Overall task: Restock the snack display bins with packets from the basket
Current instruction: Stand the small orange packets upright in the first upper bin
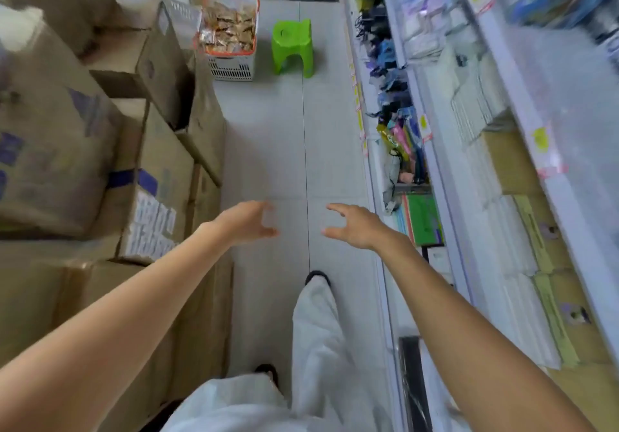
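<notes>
Narrow shop aisle. Right: long shelves crammed with packaged goods and yellow price tags. Left: stacked cardboard boxes. Ahead on the tiled floor, basket of snack packets.

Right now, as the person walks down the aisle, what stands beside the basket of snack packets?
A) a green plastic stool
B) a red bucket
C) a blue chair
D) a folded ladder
A: a green plastic stool stands next to the white basket holding the snack packets, at the far end of the aisle.
</notes>
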